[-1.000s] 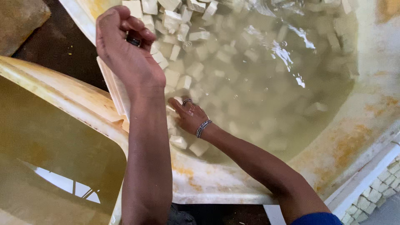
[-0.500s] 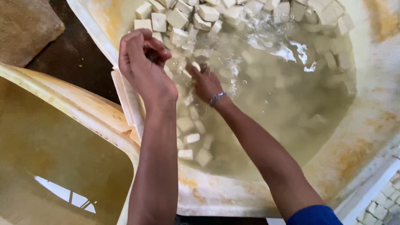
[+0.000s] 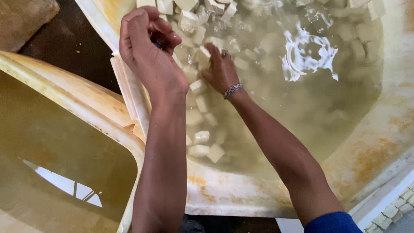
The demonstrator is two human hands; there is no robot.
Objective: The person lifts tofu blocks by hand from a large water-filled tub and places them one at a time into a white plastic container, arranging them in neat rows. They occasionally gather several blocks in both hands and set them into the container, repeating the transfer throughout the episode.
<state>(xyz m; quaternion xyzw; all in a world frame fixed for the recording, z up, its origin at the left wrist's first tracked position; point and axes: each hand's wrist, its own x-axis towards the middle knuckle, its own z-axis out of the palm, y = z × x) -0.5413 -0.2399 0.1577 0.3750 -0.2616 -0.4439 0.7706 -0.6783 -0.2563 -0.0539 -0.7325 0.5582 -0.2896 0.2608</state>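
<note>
We see our left hand (image 3: 148, 56) raised above the left rim of a big round tub (image 3: 388, 142), its fingers (image 3: 151, 28) curled in and pressed together around a small dark thing (image 3: 158, 43) that we cannot make out. Our right hand (image 3: 220, 69) reaches into the cloudy water (image 3: 310, 86) in the middle of the tub, with a metal bracelet (image 3: 233, 90) on the wrist and a ring (image 3: 224, 53) on one finger. Its fingers are bent over a pale cube (image 3: 205, 51) at the water's top and touch it; whether they truly pinch it we cannot tell.

Many more pale cubes float in the tub. A thick crowd of them (image 3: 189, 13) lies at the far edge, just beyond both hands, and a few loose ones (image 3: 207, 151) drift nearer to us, between our two forearms. Others lie sunk and blurred on the right.

To the near left stands a second tub (image 3: 64, 99), yellowish, filled with murky liquid, its rim touching the round one. A brown sack (image 3: 21, 17) lies at the far left.
</note>
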